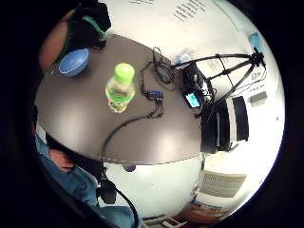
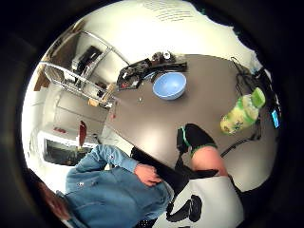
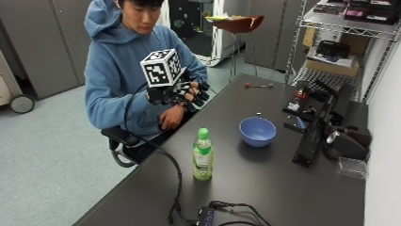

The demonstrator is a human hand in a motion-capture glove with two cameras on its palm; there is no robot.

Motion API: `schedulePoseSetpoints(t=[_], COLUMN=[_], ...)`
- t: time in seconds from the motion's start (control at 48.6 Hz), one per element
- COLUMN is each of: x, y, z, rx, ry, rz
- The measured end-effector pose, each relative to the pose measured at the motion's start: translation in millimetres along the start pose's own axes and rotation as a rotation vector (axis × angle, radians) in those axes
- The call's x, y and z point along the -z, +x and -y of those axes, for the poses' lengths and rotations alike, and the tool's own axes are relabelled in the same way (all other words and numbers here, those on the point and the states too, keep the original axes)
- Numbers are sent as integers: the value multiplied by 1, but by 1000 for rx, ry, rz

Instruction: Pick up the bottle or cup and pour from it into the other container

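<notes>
**Bottle upright, hand clear of it**

Bottle (image 3: 202, 160): clear plastic, green cap, pale green label, standing upright on the dark table (image 3: 282, 188). Blue bowl (image 3: 257, 131) sits near it, apart. Gloved right hand (image 3: 181, 94) is raised above the table edge, fingers loosely curled, holding nothing.

Bottle (image 3: 202, 159) upright on table (image 3: 276, 188), near bowl (image 3: 257, 131)

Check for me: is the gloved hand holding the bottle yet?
No, the gloved hand is raised above the table edge; the bottle stands alone.
</notes>
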State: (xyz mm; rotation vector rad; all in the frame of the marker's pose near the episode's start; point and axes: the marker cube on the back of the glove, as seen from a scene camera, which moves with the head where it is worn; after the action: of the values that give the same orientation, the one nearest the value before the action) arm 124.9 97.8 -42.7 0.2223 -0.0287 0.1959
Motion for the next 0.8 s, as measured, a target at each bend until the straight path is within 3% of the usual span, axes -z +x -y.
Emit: schedulePoseSetpoints(t=[0.473, 0.802], x=[-44, -90], y=[90, 130], z=[-25, -27], rx=[-101, -172], ry=[265, 337], rz=[363, 617])
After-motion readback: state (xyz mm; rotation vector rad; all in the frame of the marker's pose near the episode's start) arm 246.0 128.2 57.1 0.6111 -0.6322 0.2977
